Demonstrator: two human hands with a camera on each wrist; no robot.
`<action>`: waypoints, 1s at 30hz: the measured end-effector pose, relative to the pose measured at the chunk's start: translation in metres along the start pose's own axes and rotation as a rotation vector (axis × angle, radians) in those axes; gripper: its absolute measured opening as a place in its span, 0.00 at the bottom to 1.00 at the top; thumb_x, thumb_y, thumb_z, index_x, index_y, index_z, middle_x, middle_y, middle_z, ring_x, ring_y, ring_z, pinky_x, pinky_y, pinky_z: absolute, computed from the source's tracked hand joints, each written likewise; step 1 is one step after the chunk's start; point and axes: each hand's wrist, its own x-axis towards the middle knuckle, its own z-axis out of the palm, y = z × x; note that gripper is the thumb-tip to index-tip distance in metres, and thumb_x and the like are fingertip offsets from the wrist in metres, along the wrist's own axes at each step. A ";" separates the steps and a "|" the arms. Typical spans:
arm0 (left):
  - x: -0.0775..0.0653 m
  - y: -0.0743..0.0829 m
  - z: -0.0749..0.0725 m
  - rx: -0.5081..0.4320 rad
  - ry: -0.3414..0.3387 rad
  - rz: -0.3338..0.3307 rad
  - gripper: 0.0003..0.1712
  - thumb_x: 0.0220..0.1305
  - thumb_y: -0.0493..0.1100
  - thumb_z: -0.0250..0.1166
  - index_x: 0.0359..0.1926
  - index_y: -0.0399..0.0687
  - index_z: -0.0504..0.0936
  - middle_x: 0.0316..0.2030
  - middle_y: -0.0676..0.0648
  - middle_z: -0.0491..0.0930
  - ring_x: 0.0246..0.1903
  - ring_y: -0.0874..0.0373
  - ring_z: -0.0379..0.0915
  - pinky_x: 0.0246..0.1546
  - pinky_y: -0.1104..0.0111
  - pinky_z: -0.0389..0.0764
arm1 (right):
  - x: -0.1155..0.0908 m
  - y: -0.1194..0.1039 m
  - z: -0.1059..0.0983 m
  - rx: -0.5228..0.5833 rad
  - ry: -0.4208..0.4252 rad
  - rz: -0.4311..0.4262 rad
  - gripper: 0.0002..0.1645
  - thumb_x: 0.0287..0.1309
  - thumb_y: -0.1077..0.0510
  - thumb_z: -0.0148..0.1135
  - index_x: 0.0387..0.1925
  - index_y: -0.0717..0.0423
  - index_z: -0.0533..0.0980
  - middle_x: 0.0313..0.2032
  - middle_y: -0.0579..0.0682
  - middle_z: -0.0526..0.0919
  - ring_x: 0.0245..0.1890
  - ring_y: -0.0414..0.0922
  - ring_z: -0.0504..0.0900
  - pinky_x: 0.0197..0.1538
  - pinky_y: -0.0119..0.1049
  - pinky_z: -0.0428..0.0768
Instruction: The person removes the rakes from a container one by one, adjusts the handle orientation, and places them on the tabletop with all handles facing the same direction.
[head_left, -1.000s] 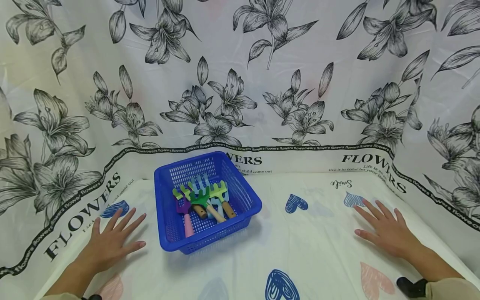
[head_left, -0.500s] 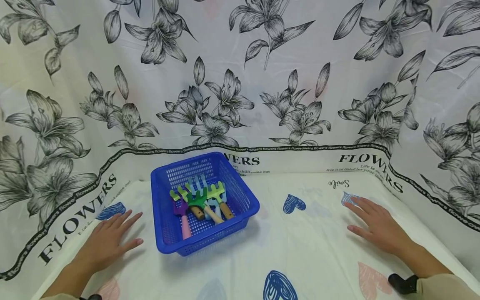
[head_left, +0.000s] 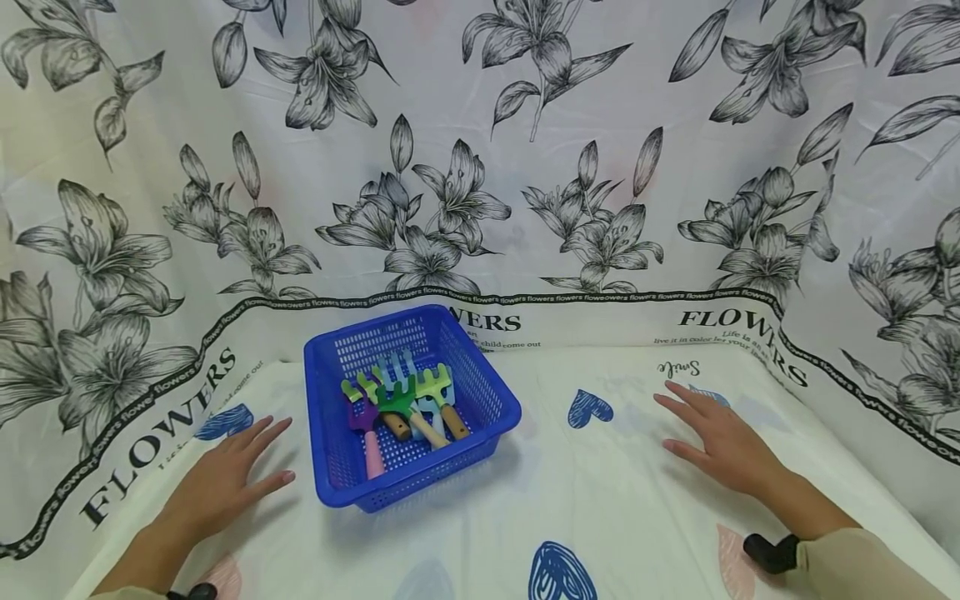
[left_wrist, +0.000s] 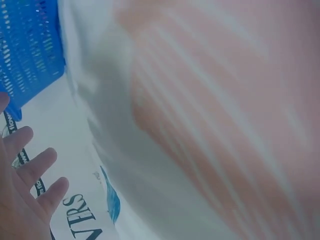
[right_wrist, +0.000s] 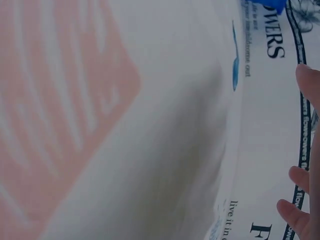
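Observation:
A blue plastic basket (head_left: pixel 483 362) with perforated walls stands left of the middle in the head view. Small hand rakes lie jumbled inside it: a green rake (head_left: pixel 397 398) with a pale handle, a lime-green rake (head_left: pixel 433 383) with a wooden handle, a purple-headed tool (head_left: pixel 363 417) with a pink handle, and light blue pieces partly covered. My left hand (head_left: pixel 213 487), fingers extended and holding nothing, is just left of the basket without touching it. Far to the basket's right, my right hand (head_left: pixel 727 446) also holds nothing, its fingers extended over the cloth.
White cloth (head_left: pixel 622 517) printed with hearts covers the table. Behind it and along both sides hangs a flower-printed curtain (head_left: pixel 480 200). A dark device (head_left: pixel 772 552) sits at my right wrist. In the left wrist view, the basket (left_wrist: pixel 32 55) shows beyond my fingertips (left_wrist: pixel 37 167).
My right hand has moved left across the cloth, toward the basket. The left hand has shifted only slightly, its fingers now closer together. The basket and its rakes stay put.

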 end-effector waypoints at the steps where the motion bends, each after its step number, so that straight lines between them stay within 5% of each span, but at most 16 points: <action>1: 0.001 0.001 0.000 -0.013 0.005 -0.004 0.45 0.61 0.66 0.62 0.74 0.58 0.59 0.67 0.34 0.62 0.61 0.27 0.60 0.51 0.30 0.61 | 0.003 -0.002 0.001 0.006 -0.002 -0.002 0.43 0.56 0.45 0.69 0.72 0.40 0.62 0.71 0.51 0.61 0.63 0.61 0.66 0.56 0.63 0.69; 13: 0.013 0.023 -0.005 -0.166 0.084 -0.057 0.32 0.72 0.58 0.54 0.72 0.53 0.63 0.66 0.35 0.65 0.62 0.30 0.60 0.54 0.33 0.60 | 0.030 -0.028 0.021 0.123 0.021 0.006 0.40 0.58 0.47 0.68 0.70 0.46 0.65 0.71 0.53 0.61 0.64 0.61 0.66 0.57 0.62 0.70; 22: 0.027 0.042 -0.009 -0.338 0.174 -0.157 0.31 0.76 0.54 0.45 0.74 0.49 0.56 0.63 0.32 0.68 0.57 0.33 0.67 0.48 0.34 0.69 | 0.048 -0.054 0.030 0.229 0.059 0.012 0.40 0.60 0.46 0.65 0.72 0.41 0.62 0.71 0.50 0.60 0.67 0.56 0.64 0.61 0.58 0.69; 30: 0.036 0.053 -0.012 -0.509 0.186 -0.230 0.37 0.76 0.56 0.46 0.78 0.57 0.42 0.66 0.30 0.62 0.58 0.29 0.65 0.50 0.34 0.69 | 0.057 -0.077 0.025 0.314 0.049 0.026 0.41 0.60 0.48 0.67 0.72 0.40 0.61 0.70 0.51 0.62 0.68 0.55 0.64 0.60 0.58 0.70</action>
